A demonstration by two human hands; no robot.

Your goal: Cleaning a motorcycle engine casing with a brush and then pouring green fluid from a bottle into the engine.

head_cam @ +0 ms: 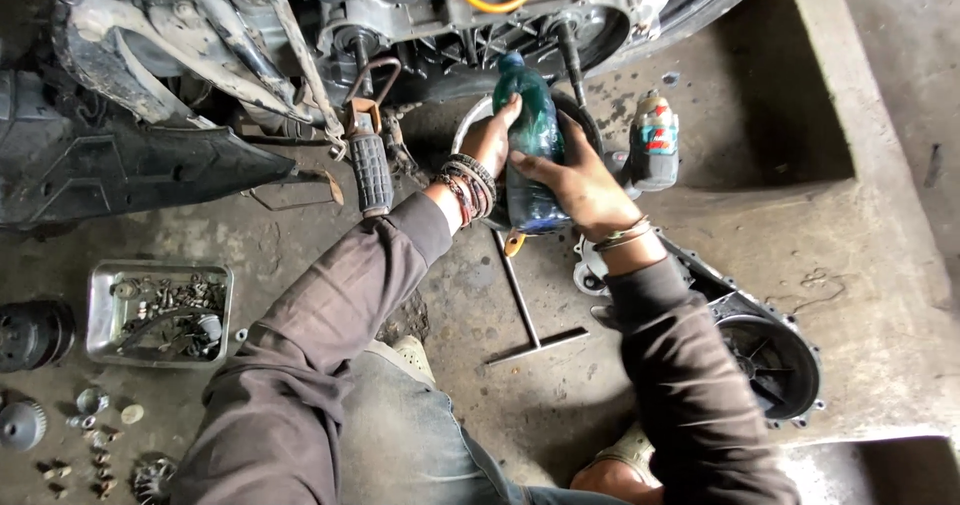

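Both sleeves (330,365) fill the near view; the left hand (488,145) and right hand (580,185) clasp one green bottle (530,140), hiding its middle, over the floor (880,265) beside the engine (480,25). One tray (100,305) holds uncountable bolts; one T-wrench (525,305) lies nearby.
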